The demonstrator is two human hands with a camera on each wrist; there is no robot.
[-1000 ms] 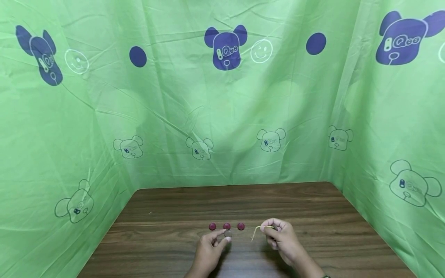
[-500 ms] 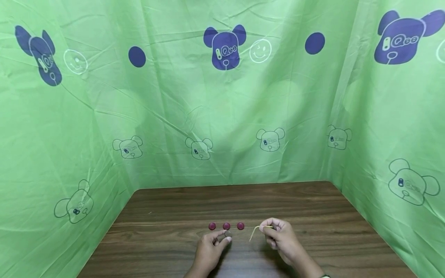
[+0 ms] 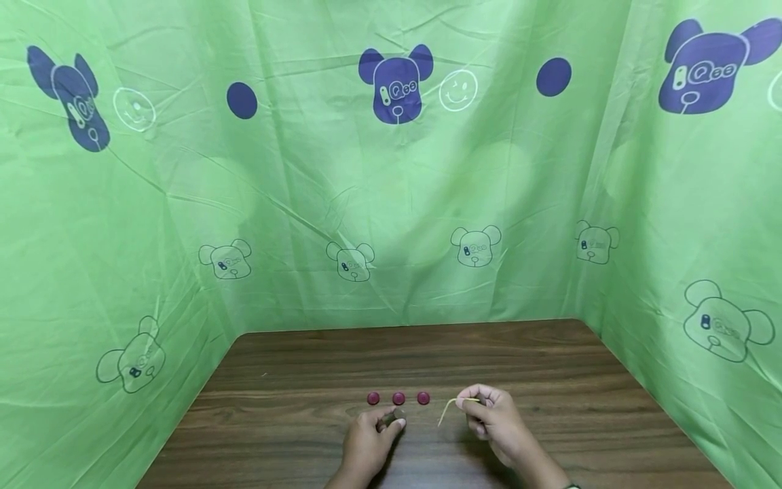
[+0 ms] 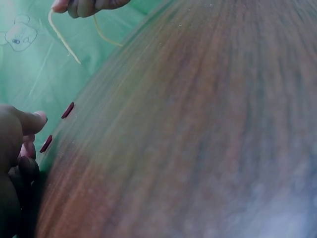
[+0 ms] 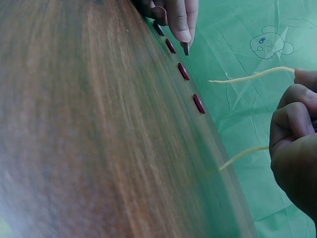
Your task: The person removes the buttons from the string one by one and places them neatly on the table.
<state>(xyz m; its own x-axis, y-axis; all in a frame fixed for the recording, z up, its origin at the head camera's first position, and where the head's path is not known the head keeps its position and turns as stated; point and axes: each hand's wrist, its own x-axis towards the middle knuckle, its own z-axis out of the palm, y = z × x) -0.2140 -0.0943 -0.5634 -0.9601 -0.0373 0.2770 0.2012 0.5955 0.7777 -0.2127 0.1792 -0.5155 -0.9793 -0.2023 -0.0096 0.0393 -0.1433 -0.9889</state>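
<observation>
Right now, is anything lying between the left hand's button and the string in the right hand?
No: in the head view only bare table separates the brown button pinched by the left hand from the string.

A dark brown wooden table with streaky grain fills the lower part of the head view. Green cloth hangs wrinkled behind it and folds in along both sides, closing off three sides of the tabletop. The cloth is printed with purple bear heads, purple dots, white smiley faces and faint outlined bears. Light falls soft and even
</observation>
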